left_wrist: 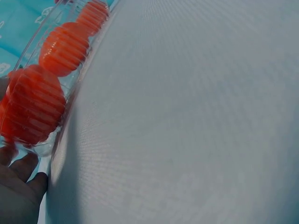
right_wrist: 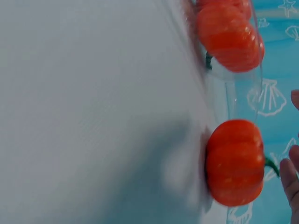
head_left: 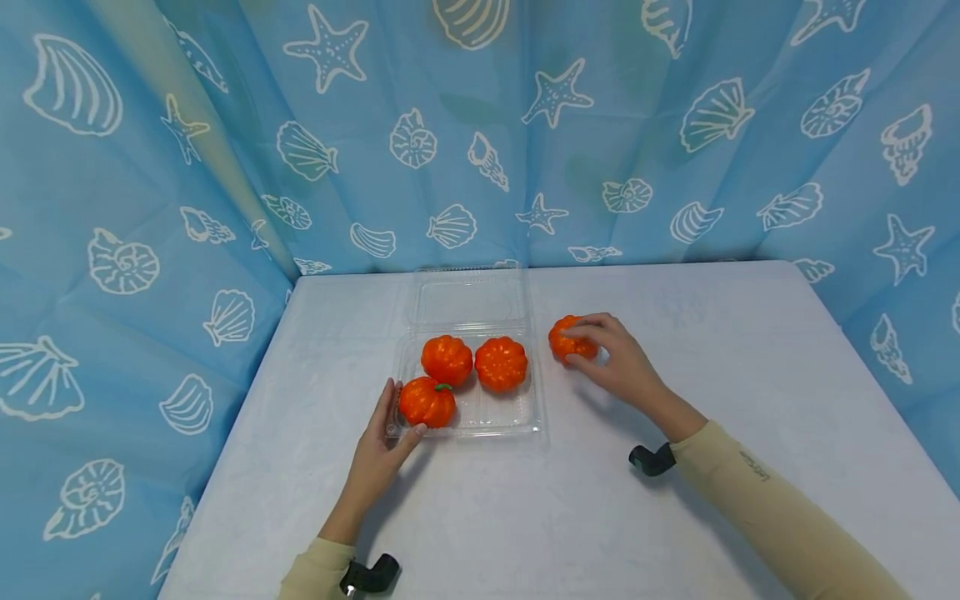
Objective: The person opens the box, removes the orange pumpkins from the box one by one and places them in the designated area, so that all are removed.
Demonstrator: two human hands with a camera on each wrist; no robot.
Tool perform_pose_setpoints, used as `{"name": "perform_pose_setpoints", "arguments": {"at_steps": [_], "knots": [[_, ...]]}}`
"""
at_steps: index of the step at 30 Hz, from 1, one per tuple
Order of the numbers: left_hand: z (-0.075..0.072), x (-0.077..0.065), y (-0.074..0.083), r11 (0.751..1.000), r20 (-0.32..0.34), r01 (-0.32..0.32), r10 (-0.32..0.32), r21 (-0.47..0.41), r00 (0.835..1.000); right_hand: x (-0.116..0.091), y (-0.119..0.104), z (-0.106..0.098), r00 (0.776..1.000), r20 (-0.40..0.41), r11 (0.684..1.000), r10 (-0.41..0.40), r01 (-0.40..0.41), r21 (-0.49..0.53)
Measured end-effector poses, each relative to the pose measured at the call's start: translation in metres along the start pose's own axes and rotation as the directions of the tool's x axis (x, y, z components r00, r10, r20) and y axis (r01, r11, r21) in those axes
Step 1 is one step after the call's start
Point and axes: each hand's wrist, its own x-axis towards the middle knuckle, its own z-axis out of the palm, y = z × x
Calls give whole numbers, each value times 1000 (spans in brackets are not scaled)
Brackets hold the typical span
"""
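Note:
Three orange mini pumpkins sit in a clear plastic clamshell container [head_left: 495, 425]: one at back left [head_left: 447, 360], one at back right [head_left: 501, 364] and one at front left [head_left: 427, 402] with a green stem. At the container's front left corner, my left hand [head_left: 377, 454] holds the walls between thumb and fingers. Right of the container, another mini pumpkin [head_left: 572, 340] rests on the table. Over it hovers my right hand [head_left: 618, 362], thumb and fingers spread around its top. In the right wrist view, a small gap separates the fingertips [right_wrist: 287, 170] from that pumpkin's green stem [right_wrist: 272, 164].
The container's transparent lid [head_left: 468, 302] lies folded back toward the curtain. A white cloth covers the table [head_left: 540, 517]. Blue curtains [head_left: 480, 167] with white shell and starfish prints hang behind and at both sides. Dark wrist cameras [head_left: 652, 459] sit below both wrists.

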Motion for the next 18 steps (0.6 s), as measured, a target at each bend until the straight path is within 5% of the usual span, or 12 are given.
{"name": "perform_pose_setpoints", "arguments": {"at_steps": [18], "knots": [[0,0,1,1000,2,5,-5,-8,1000,20,-34,24,990,140,999,-35,32,23]]}}
